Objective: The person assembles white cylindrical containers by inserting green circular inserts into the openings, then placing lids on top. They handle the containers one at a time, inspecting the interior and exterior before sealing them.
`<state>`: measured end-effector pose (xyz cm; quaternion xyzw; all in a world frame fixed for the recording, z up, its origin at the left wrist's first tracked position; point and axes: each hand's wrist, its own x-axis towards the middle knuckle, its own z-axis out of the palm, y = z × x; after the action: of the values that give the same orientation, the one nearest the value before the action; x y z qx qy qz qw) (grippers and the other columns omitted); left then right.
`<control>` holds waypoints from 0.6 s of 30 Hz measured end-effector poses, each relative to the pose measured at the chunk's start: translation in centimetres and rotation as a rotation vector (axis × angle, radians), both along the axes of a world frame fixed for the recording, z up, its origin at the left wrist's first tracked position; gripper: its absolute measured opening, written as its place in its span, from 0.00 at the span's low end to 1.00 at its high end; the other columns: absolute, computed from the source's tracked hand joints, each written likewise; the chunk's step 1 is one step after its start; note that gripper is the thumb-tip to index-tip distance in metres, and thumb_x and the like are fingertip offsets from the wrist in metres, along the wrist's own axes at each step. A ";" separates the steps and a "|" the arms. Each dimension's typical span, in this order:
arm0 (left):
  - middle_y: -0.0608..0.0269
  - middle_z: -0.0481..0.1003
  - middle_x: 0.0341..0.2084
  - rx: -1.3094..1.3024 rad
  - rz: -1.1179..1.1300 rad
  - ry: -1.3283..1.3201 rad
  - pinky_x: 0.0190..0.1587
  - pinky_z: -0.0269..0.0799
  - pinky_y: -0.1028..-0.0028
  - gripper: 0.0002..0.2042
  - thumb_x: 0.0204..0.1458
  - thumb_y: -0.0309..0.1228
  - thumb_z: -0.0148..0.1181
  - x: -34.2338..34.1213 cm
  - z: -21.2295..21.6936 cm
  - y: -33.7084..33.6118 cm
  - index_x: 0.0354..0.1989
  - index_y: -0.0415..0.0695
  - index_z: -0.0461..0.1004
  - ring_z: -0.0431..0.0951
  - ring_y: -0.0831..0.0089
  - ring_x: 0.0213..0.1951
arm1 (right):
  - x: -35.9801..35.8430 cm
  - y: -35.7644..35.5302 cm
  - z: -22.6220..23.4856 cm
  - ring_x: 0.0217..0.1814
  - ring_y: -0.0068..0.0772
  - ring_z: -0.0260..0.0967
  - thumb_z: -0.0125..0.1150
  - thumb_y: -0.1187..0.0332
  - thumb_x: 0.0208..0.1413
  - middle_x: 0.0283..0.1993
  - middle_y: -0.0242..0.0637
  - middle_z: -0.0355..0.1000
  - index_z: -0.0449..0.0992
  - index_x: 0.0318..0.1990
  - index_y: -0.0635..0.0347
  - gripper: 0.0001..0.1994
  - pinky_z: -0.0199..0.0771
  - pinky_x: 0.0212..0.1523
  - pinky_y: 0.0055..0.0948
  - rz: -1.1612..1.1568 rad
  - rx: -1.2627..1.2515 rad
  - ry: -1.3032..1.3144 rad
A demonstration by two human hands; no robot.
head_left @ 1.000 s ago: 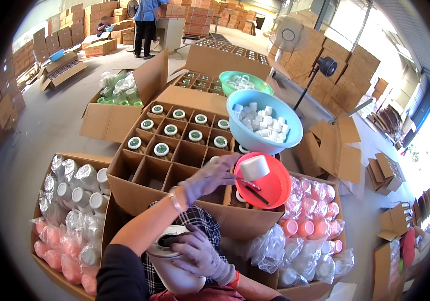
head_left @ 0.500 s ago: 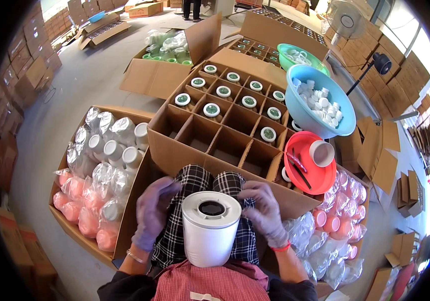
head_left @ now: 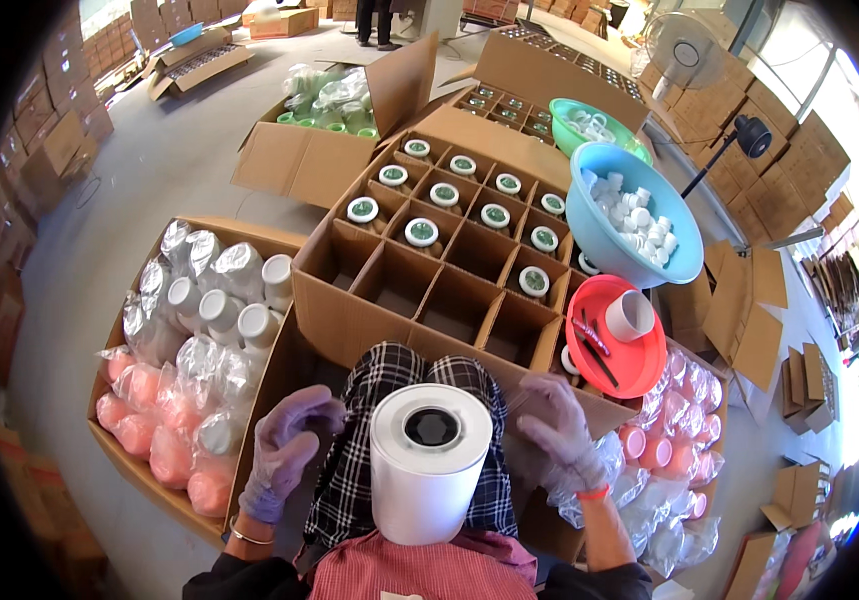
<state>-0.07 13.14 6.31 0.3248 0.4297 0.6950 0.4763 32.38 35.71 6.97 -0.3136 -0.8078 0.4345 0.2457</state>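
A white cylindrical container (head_left: pixel 427 490) with a dark round centre in its top stands between my thighs. My left hand (head_left: pixel 289 440), in a thin pale purple glove, hovers to its left with curved fingers apart and nothing in them. To its right is my right hand (head_left: pixel 561 428), gloved alike, its fingers spread and empty. Neither hand touches the container. In front of my knees is a divided carton (head_left: pixel 349 325), several of its compartments holding containers with white-rimmed green lids (head_left: pixel 421 232); the front-row compartments on the left hold nothing visible.
At left, a carton (head_left: pixel 284 240) holds plastic-wrapped white and pink cups; similar pink cups (head_left: pixel 657 452) lie at right. A red tray (head_left: pixel 639 362) with a white cup and pens, and a blue basin (head_left: pixel 589 215) of white caps, rest on the divided carton's right side. A fan (head_left: pixel 687 52) stands behind.
Both hands have moved outward, away from the white container, and sit slightly lower at left. The container's top now looks slightly tilted and shifted right; the whole view has shifted a little.
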 end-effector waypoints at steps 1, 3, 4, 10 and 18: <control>0.53 0.70 0.59 0.103 -0.085 0.133 0.67 0.61 0.65 0.30 0.50 0.30 0.66 0.2 1.5 1.8 0.64 0.38 0.67 0.70 0.63 0.61 | -1.6 -1.3 -0.1 0.69 0.45 0.61 0.72 0.64 0.48 0.64 0.48 0.65 0.69 0.62 0.62 0.32 0.62 0.68 0.40 0.103 -0.173 0.183; 0.51 0.65 0.65 0.055 -0.222 0.410 0.67 0.60 0.62 0.28 0.52 0.33 0.66 1.9 3.3 4.8 0.63 0.40 0.70 0.63 0.60 0.67 | -5.2 -3.1 0.4 0.72 0.48 0.56 0.69 0.59 0.53 0.69 0.50 0.58 0.66 0.65 0.61 0.33 0.55 0.71 0.42 0.379 -0.084 0.243; 0.50 0.63 0.66 0.068 -0.298 0.691 0.67 0.59 0.62 0.27 0.53 0.35 0.66 1.8 2.8 6.3 0.62 0.41 0.71 0.61 0.60 0.69 | -6.7 -3.6 2.1 0.73 0.52 0.54 0.66 0.54 0.56 0.70 0.51 0.57 0.65 0.66 0.62 0.34 0.53 0.72 0.43 0.394 0.309 0.054; 0.54 0.80 0.45 -0.234 -0.234 0.222 0.58 0.69 0.75 0.26 0.69 0.48 0.43 0.6 3.1 11.8 0.55 0.33 0.74 0.76 0.72 0.51 | -11.5 1.0 3.5 0.47 0.48 0.72 0.62 0.48 0.59 0.44 0.50 0.73 0.72 0.53 0.64 0.27 0.71 0.47 0.39 0.033 0.283 0.272; 0.56 0.75 0.53 0.208 -0.661 1.061 0.50 0.74 0.69 0.21 0.58 0.38 0.62 2.6 6.6 9.0 0.59 0.44 0.72 0.78 0.68 0.51 | -14.3 17.3 -3.8 0.43 0.56 0.76 0.51 0.52 0.66 0.33 0.57 0.77 0.75 0.43 0.64 0.20 0.74 0.44 0.48 -0.423 0.164 -0.182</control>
<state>2.52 22.15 12.90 0.7851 0.4146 0.2938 0.3542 18.07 53.02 3.18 -0.4927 -0.7756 0.2761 0.2820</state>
